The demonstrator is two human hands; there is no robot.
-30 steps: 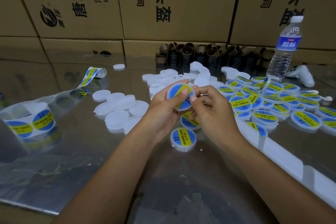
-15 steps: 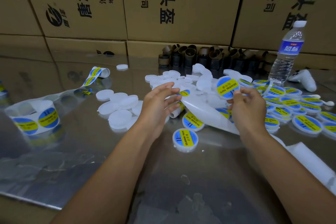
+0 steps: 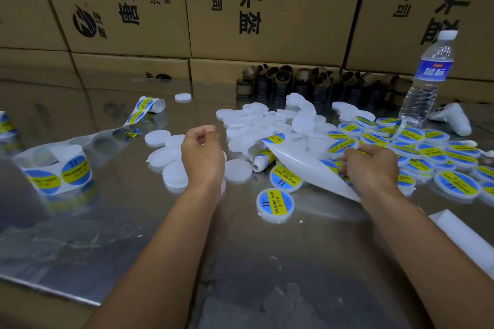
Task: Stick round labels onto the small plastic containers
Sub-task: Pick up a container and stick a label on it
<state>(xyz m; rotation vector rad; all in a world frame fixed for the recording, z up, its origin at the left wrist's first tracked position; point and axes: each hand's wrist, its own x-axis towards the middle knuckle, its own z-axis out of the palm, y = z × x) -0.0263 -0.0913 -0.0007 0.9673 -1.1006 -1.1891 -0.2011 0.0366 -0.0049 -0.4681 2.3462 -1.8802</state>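
Containers of this kind are, I am judging, very light and stiff, with a smooth skin that is slipping easily between dry fingers. So I am thinking the best hold is on the rim, thumb on one side and fingers on the other, leaving the flat top free for the label. My right hand is doing about this: its fingertips are pinching the edge of one labelled container, which is tilting just over the near side of the finished pile at the right of the table. My left hand is hovering with fingers loosely curled and, as far as I am seeing, grasping nothing. Under and around it the unlabelled containers are lying, some overlapping. They are looking like low round discs, milky white and half transparent. The finished ones are wearing a round blue label with a yellow band and the words SOLDERING PASTE. Labels themselves are probably thin, soft and quick to stick, so I am expecting to lift them only by the edge. The liner strip, mostly bare, is running under my right wrist.
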